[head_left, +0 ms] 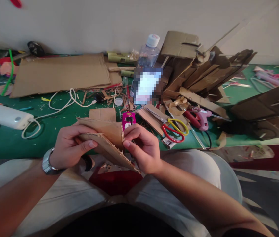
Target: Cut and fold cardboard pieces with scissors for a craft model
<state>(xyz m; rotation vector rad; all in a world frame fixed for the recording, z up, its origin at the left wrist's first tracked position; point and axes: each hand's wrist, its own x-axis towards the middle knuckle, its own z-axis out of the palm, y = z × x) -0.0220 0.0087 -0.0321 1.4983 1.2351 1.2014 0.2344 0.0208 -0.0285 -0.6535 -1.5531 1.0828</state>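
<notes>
A folded piece of cardboard (107, 131) with rough, torn edges is held over my lap at the table's front edge. My left hand (71, 146) grips its left end, thumb on the near flap and fingers behind. At the right edge my right hand (143, 148) pinches the cardboard between thumb and fingers. Just beyond lie a small cardboard square (102, 114) and a pink-magenta item (128, 119). Right of my right hand rest scissors (175, 130) with red and yellow handles.
A large cardboard sheet (63, 74) lies at the back left. A white power bank (8, 117) with a cable is at left. A plastic bottle (149, 54) stands behind a blurred bright screen (147, 86). Cardboard constructions (198, 77) and a pink glue gun (203, 118) occupy the right.
</notes>
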